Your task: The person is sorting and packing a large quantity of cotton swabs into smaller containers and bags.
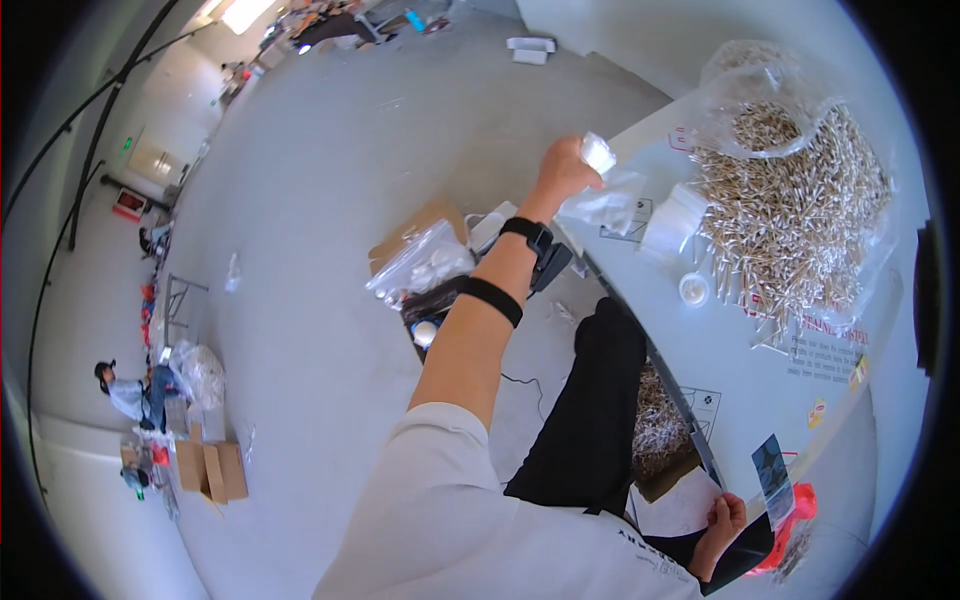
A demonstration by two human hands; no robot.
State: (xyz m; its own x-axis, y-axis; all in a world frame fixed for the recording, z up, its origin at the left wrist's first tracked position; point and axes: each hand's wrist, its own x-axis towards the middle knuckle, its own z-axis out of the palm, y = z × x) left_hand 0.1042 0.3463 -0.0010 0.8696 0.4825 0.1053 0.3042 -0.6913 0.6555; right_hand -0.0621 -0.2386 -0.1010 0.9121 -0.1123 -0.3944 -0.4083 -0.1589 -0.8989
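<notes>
My left hand (567, 172) reaches out over the far left corner of the table, its fingers wrapped round a small white tub (598, 153). Just below that hand, a clear plastic bag (607, 206) lies on the table edge. A stack of translucent bags (673, 222) sits beside a small round white cup (693, 289). To their right is a large heap of cotton swabs (785, 205) on clear plastic. Low at the near table edge, my right hand (727, 514) is closed with fingers curled together; anything in its grip is hidden.
Left of the table stands an open box (420, 238) with a bag of white pieces (428, 262). A carton of more swabs (660, 425) is under the table. A dark glossy card (772, 478) and a red bag (800, 520) are near my right hand. A person (145, 390) sits far left.
</notes>
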